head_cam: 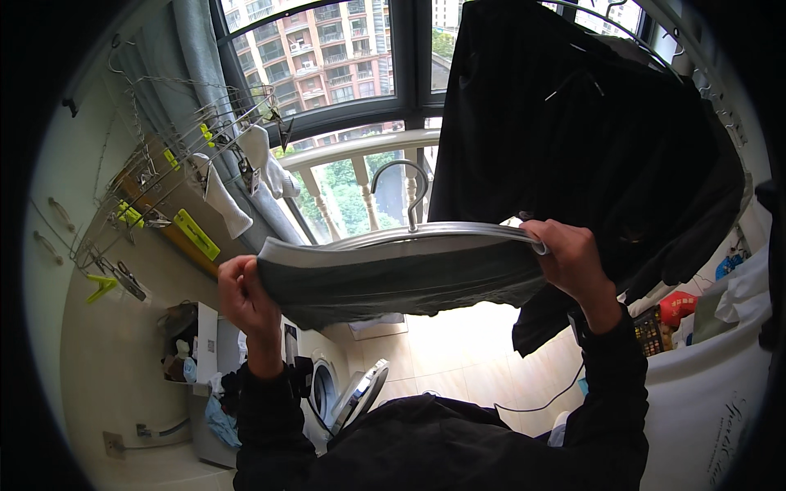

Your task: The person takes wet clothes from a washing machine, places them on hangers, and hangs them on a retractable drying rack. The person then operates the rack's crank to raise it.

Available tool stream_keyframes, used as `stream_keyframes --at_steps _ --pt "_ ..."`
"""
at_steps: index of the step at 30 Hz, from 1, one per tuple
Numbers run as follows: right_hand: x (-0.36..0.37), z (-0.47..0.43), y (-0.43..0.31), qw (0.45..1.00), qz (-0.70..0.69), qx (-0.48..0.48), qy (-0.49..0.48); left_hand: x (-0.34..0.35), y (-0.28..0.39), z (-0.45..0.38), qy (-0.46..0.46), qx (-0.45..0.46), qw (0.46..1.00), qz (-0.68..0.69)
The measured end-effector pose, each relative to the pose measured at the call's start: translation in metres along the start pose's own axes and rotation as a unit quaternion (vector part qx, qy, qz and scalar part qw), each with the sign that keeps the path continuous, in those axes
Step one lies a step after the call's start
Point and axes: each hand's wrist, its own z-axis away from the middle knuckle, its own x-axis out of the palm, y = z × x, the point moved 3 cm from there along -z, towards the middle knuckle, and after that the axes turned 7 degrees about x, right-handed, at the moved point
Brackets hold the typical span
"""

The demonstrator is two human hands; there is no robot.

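A dark grey-green garment (399, 282) with a light grey waistband-like edge hangs between my hands, spread along a silver metal clothes hanger (424, 230) whose hook points up. My left hand (249, 297) pinches the garment's left end. Fingers of my right hand (568, 255) are closed around its right end and the hanger's end there. Right behind my right hand, a large black hooded garment (571, 141) hangs from a hanger.
Left, a wire drying rack (184, 153) with clips holds white socks (224, 199). Below stands a front-loading washing machine (322, 380) with its door (362, 393) open. A railing (362, 150) and windows lie ahead. A white cloth cover (706, 393) is at right.
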Motion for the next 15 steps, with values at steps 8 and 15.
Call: stream_keyframes --at_steps 8,15 --pt "-0.009 0.002 0.006 0.999 0.027 -0.007 0.022 0.008 -0.031 0.025 -0.217 -0.303 0.857 0.356" --pt "-0.007 0.019 0.011 0.999 0.045 0.000 -0.024 0.002 -0.050 0.060 -0.243 -0.408 0.773 0.420"
